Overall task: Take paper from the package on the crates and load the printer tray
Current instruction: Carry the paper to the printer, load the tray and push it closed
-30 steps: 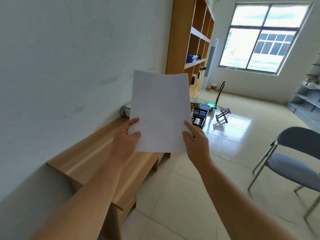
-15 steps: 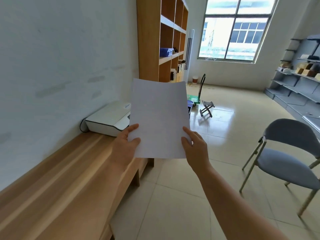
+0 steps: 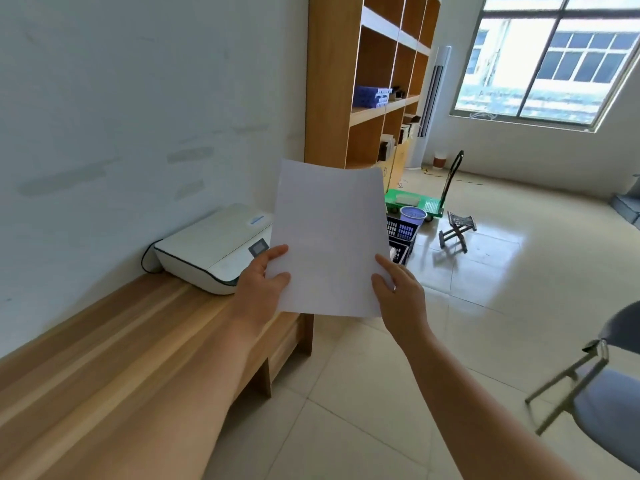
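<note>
I hold a thin stack of white paper [image 3: 330, 237] upright in front of me with both hands. My left hand [image 3: 261, 282] grips its lower left edge and my right hand [image 3: 398, 292] grips its lower right edge. Behind the paper's left side a white printer [image 3: 211, 249] with a small screen sits at the far end of a long wooden bench [image 3: 114, 348] against the wall. The paper hides the printer's front right part, so its tray is out of sight. Dark crates [image 3: 401, 237] stand on the floor just beyond the paper's right edge; no paper package is visible.
A tall wooden bookshelf [image 3: 367, 81] rises past the bench. On the tiled floor lie a green hand trolley [image 3: 422, 202], a blue basket [image 3: 412, 215] and a small folding stool [image 3: 457, 230]. A grey folding chair [image 3: 602, 393] stands at the right.
The view has moved along the bench toward the printer, which now looks larger and closer. Both hands keep the same grip on the paper.
</note>
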Demonstrator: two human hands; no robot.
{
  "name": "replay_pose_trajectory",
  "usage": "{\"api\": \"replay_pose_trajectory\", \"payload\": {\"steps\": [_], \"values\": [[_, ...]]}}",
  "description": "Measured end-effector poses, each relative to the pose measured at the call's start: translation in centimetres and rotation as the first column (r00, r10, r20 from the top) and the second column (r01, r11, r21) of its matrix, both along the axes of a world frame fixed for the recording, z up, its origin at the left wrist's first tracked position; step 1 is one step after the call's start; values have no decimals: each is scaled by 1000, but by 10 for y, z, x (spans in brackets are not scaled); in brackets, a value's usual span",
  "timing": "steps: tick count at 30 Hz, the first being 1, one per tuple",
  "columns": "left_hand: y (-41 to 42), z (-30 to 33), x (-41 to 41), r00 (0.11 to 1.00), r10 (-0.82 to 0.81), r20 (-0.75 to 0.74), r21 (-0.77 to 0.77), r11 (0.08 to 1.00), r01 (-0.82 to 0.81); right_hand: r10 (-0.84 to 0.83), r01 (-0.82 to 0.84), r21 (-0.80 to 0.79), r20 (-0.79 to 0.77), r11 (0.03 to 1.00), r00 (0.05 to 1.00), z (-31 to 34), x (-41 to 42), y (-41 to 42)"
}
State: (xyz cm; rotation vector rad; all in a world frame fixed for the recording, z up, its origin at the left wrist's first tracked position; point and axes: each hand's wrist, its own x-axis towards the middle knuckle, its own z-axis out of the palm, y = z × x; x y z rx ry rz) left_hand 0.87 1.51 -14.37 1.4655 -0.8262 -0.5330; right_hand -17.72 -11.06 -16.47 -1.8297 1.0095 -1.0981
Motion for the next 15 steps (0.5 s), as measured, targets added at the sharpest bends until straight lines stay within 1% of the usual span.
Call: {"api": "replay_pose_trajectory", "payload": {"steps": [6,11,15], "values": [[-89,-26,36,998,49,-28,22,999,-48,48,-47,17,-37,999,998,-19,38,-93],[-173,-42,60,993,85,-86,41,996,-82,75,-72,38,-85,997,994,-20,62,-176],[-218,-47,80,990,105,-98,73,993,-98,94,-87,68,-108,994,990,-25,84,-228]]}}
